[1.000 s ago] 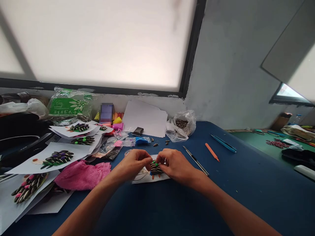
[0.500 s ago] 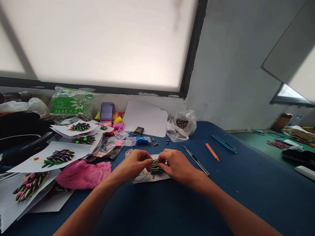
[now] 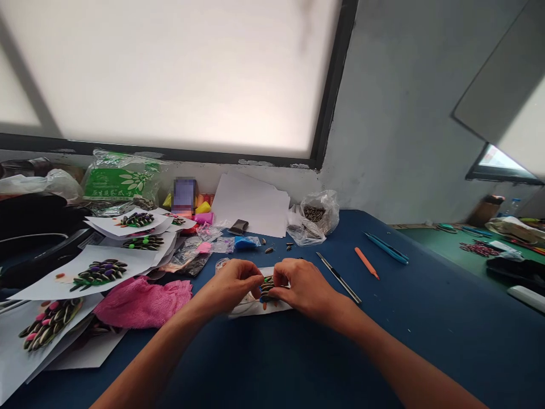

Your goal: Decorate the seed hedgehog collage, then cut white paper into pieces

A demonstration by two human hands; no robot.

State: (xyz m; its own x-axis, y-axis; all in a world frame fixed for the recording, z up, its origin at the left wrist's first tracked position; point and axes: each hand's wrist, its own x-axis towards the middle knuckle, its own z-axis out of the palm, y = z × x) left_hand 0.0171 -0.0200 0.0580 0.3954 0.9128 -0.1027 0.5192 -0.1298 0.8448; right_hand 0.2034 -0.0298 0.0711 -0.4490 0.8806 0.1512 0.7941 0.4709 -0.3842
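Note:
A small picture of striped sunflower seeds (image 3: 267, 288), with green and blue bits among them and orange feet below, lies on a white sheet of paper (image 3: 276, 307). At its left edge is my left hand (image 3: 237, 286), thumb and fingertips pinched together. From the right, my right hand (image 3: 303, 288) bends over the seeds, with its thumb against them and its fingers curled. Both hands cover much of the sheet, and whatever lies in their fingertips is hidden. A few loose sunflower seeds (image 3: 269, 250) are just beyond the hands.
On the left are stacked seed pictures (image 3: 140, 262) and a pink cloth (image 3: 145, 304). A craft knife (image 3: 339, 278), an orange marker (image 3: 367, 263) and a blue pen-like tool (image 3: 386, 248) lie right. Behind stand a bag of seeds (image 3: 314, 213), blank paper (image 3: 251, 201) and a blue packet (image 3: 247, 243).
My right thumb has shifted slightly left and lower over the seeds, with the fingers more bent. My left hand has barely moved, and the view has shifted a little.

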